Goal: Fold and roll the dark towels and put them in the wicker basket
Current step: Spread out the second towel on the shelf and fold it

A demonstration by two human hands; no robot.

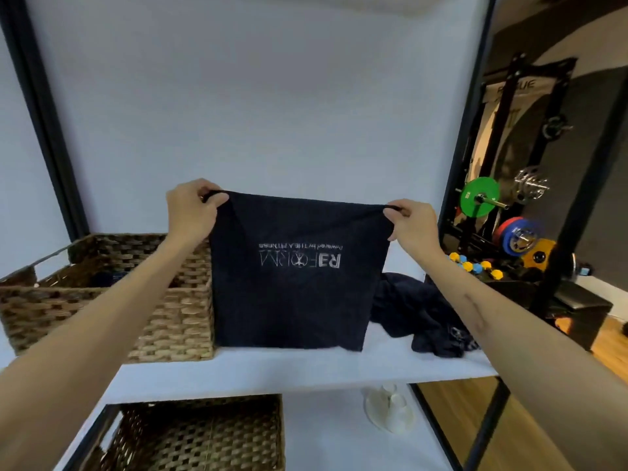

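A dark towel point(295, 300) with an upside-down white logo hangs spread in front of me, its lower edge touching the white shelf point(306, 365). My left hand point(192, 210) pinches its top left corner and my right hand point(413, 222) pinches its top right corner. A wicker basket point(163, 321) stands on the shelf just left of the towel, with something dark inside. A heap of crumpled dark towels point(418, 314) lies on the shelf at the right, behind my right forearm.
A second wicker basket point(204, 433) sits on the lower shelf beside white paper cups point(390, 409). Black frame posts point(475, 107) bound the shelf on both sides. Gym weights point(479, 197) and a rack stand beyond at the right.
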